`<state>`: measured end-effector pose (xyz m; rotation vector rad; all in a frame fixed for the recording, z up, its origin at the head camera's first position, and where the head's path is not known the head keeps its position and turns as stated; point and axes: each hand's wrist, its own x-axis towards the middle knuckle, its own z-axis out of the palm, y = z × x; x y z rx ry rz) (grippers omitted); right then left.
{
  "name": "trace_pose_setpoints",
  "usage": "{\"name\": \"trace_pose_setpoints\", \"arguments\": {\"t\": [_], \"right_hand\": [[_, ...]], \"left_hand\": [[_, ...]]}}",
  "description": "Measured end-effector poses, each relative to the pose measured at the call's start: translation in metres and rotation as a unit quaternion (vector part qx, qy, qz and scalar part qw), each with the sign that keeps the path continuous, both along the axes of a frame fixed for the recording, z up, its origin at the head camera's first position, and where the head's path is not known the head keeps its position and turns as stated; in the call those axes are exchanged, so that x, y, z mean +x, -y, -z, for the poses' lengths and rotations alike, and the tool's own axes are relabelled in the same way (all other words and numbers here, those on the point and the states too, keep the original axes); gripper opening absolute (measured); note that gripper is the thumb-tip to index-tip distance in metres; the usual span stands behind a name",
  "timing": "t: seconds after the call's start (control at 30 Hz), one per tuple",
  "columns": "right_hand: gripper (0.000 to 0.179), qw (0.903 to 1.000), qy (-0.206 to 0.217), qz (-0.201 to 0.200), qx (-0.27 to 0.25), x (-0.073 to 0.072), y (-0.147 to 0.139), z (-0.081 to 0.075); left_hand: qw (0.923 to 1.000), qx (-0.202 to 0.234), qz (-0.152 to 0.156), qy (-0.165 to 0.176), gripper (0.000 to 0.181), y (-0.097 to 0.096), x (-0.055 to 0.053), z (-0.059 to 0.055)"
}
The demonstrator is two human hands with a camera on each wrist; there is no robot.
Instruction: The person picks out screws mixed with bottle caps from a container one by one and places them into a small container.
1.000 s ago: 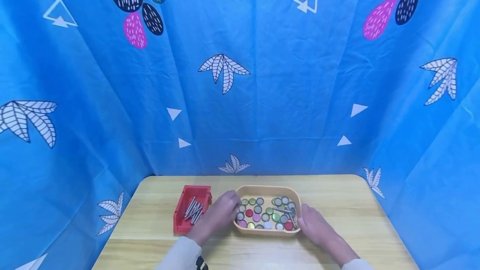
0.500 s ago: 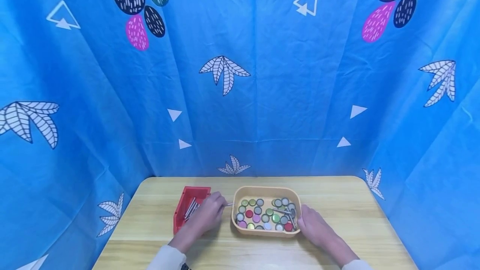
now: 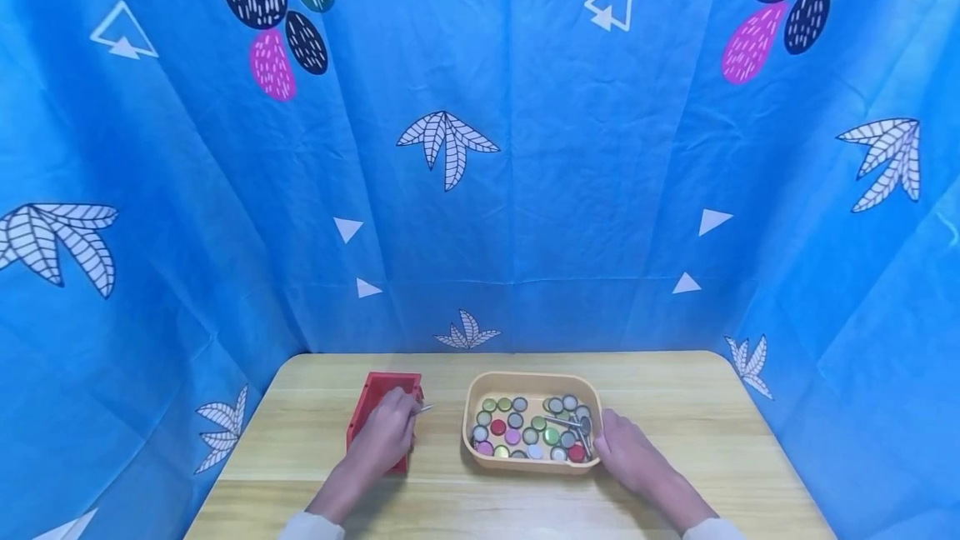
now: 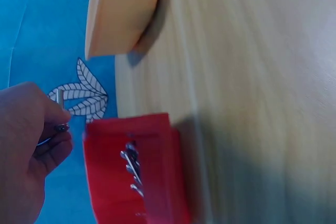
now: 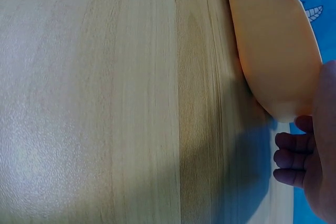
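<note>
My left hand (image 3: 386,432) is over the red bin (image 3: 405,463), pinching a slim silver metal rod (image 3: 426,407) that sticks out to the right past the fingers. In the left wrist view, the rod's end (image 4: 59,97) rises above the curled fingers, beside the bin's rim. More metal pieces (image 4: 132,167) lie inside the bin, hidden by the hand in the head view. On the right, my right hand (image 3: 626,448) grips the end of the yellow tray (image 3: 536,465), its thumb hidden in the right wrist view. Colourful bottle caps (image 3: 513,435) and several metal rods (image 3: 562,421) lie in the tray.
The wooden table (image 3: 487,507) has rounded back corners. A gap of bare wood separates bin and tray. Blue patterned cloth (image 3: 510,232) hangs behind the table and along both sides.
My left hand has moved left from the tray's left rim to above the red bin, with the metal rod showing in its fingers. The right hand and the tray have stayed put.
</note>
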<state>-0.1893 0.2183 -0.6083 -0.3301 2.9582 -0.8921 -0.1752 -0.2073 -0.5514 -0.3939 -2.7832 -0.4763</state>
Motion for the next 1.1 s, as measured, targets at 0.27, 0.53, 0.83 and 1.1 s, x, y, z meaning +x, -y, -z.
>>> {"name": "trace_pose_setpoints", "arguments": {"t": [0.27,0.53,0.83,1.1], "right_hand": [[0.022,1.0000,-0.001,-0.001,0.002,-0.001,0.000,0.000],[0.024,1.0000,-0.003,0.000,-0.004,-0.001,-0.001,0.002],[0.026,0.9998,-0.019,-0.005,-0.002,0.001,-0.001,0.002],[0.027,0.9996,-0.026,-0.010,0.000,0.001,-0.001,0.001]], "left_hand": [[0.9991,-0.005,-0.043,0.000,0.012,0.013,0.005,0.008],[0.9968,-0.036,-0.071,0.003,0.008,0.017,0.006,0.020],[0.9929,-0.071,-0.094,-0.020,0.025,0.018,0.007,0.026],[0.9934,-0.057,-0.099,0.015,0.027,0.026,0.011,0.035]]}}
